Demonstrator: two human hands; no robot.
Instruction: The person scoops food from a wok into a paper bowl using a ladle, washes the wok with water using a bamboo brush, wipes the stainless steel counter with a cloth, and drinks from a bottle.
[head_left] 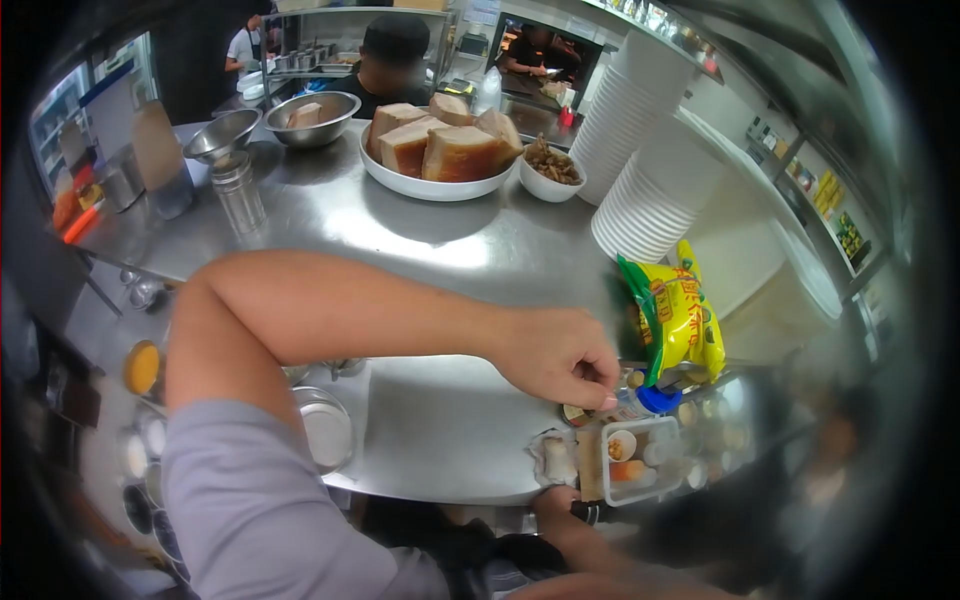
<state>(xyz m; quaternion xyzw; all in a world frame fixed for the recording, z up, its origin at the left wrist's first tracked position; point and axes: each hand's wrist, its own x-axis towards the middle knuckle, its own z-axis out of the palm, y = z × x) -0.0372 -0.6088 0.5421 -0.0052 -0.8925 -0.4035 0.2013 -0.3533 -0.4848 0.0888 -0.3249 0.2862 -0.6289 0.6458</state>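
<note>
My left hand (565, 355) reaches across the steel counter (440, 430) from the left, with its fingers curled together; whatever they hold, if anything, is too small to name. Just beyond its fingertips are a bottle with a blue cap (658, 400) and a yellow-green bag (685, 315). My right hand (556, 500) is low at the counter's front edge, its fingers mostly hidden. Right above it lies a pale crumpled packet (553, 458), beside a clear tray (640, 494) that holds a small cup and orange-and-white items.
At the back stand a white dish (440, 188) of large meat blocks, a bowl of brown pieces (550, 172) and metal bowls (313, 130). Tall stacks of white containers (645, 210) rise at the right. A person in a dark cap (395, 60) is behind the counter.
</note>
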